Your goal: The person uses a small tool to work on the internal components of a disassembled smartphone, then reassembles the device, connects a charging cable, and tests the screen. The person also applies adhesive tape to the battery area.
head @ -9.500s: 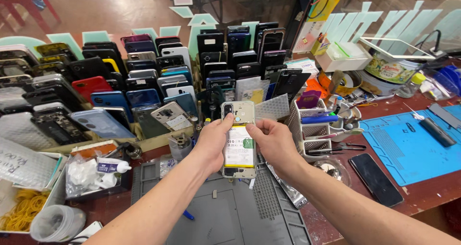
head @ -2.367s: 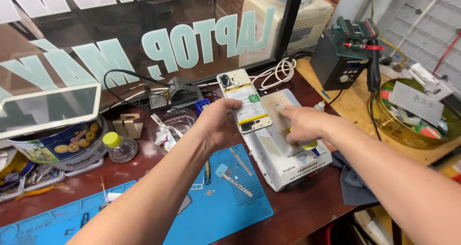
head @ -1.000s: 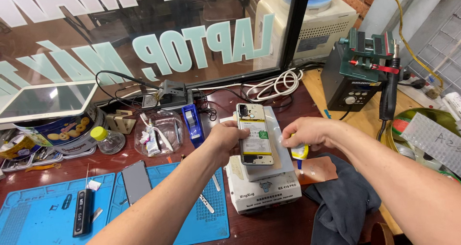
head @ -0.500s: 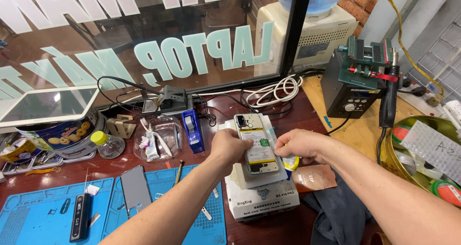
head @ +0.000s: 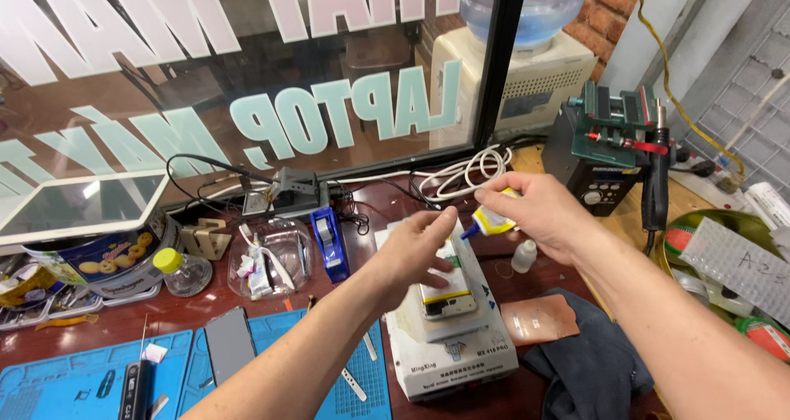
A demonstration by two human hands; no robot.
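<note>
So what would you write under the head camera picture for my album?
Left hand rests on an opened phone on a white machine; right hand holds a small glue bottle.

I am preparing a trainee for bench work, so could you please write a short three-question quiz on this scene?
1. True or false: the right hand holds a small bottle with a blue nozzle.
2. Multiple choice: where does the opened phone lie? A) on the blue mat; B) on the white heating machine; C) on the biscuit tin.
3. Fill in: the left hand rests on the ____.

Key
1. True; the bottle is pinched in the fingertips above the machine.
2. B; the blue mat lies to the left and carries a separate dark phone.
3. Opened phone; the palm covers its upper end.
</note>
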